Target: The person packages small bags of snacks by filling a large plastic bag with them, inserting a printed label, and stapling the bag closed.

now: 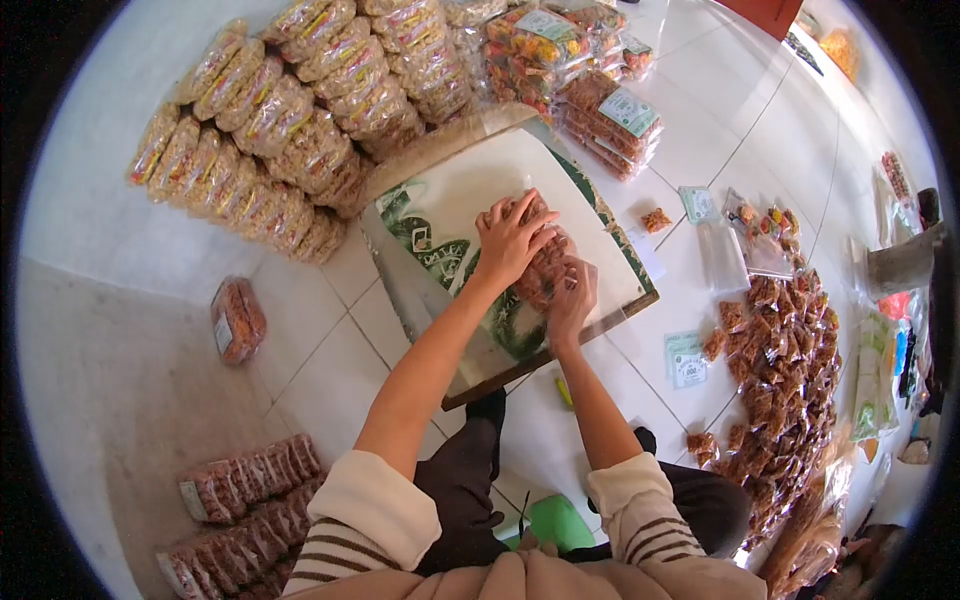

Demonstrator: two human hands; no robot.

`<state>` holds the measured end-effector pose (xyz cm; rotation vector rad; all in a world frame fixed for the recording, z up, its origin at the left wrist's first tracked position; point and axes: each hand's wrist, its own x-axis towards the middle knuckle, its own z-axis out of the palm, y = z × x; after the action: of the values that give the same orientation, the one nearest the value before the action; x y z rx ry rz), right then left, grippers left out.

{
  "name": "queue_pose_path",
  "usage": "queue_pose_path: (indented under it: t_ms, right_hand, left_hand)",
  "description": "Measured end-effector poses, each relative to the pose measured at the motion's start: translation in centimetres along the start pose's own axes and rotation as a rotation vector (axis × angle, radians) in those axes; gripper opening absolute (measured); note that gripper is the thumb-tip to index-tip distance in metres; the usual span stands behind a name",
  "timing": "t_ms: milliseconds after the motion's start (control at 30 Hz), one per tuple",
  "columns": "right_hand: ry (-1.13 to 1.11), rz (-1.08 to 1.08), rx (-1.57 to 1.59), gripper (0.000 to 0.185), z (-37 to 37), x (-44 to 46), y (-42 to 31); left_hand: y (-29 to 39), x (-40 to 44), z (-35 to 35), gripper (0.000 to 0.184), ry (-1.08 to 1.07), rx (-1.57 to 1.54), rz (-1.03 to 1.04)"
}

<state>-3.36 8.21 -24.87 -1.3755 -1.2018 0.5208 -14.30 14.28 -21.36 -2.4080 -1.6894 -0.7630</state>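
I watch left hand spread over bag | right hand curled at its edge, grip unclear | hard pressing could split it

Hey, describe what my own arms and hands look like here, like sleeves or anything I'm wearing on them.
Your left hand and right hand are bare, with no gloves or watch visible. The left cream fabric sleeve and right cream fabric sleeve have wide, turned-up cuffs, with dark brown stripes above them.
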Motion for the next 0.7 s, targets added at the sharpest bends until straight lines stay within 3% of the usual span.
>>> queue_pose_path:
  t_ms: [167,267,333,467,533,633,700]
  right_hand:
    - [0.041,0.01,-0.011,0.015,-0.4,-0.3,-0.6]
    - [0.046,-0.001,-0.017,0.017,-0.8,-0.9,-0.7]
    - [-0.05,0.104,-0.02,0.021,-1.1,-0.9,-0.3]
    - [-0.266,0.059,0.073,0.025,-3.5,-0.6,0.1]
    - [-0.262,-0.052,0.074,0.026,-3.3,-0.8,0.5]
    - [-0.294,-0.022,-0.092,0.024,-2.8,-0.3,0.5]
    - [-0.278,0.026,-0.089,0.024,-1.6,-0.2,0.6]
  left_hand:
    - [0.2,0.3,0.1,0.025,0.051,-0.021,-0.031]
    - [0.5,0.1,0.1,0.026,-0.029,-0.005,-0.04]
    - [0.4,0.1,0.2,0.026,-0.028,0.022,-0.041]
    - [-0.3,0.2,0.7,0.026,0.046,0.05,0.02]
    - [-0.9,0.3,0.6,0.024,0.081,-0.174,-0.04]
    - [-1.5,0.4,0.2,0.026,0.003,-0.405,-0.15]
    - [-1.2,0.2,0.1,0.026,0.042,-0.338,-0.106]
